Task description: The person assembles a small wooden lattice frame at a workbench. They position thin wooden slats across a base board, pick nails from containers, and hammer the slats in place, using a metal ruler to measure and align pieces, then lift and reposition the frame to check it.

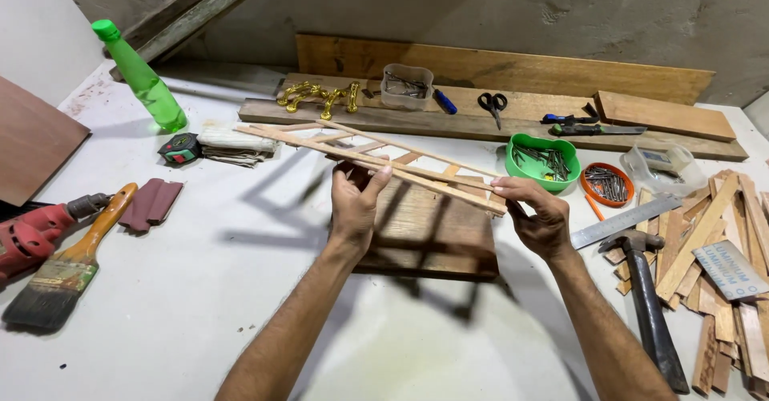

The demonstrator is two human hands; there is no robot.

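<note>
Both hands hold a slender wooden ladder frame (376, 154) above a wooden block (428, 229): left hand (355, 205) fingers curl under its middle, right hand (538, 217) pinches the near end. Squeezing or twisting could likely snap the thin rungs or loosen joints.

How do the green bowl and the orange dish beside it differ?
The green bowl is deeper, larger and heart-like in outline; the orange dish is shallow, smaller and round. The green bowl sits nearer the right hand and touches the long plank; the orange dish lies farther right. Both hold metal nails.
</note>
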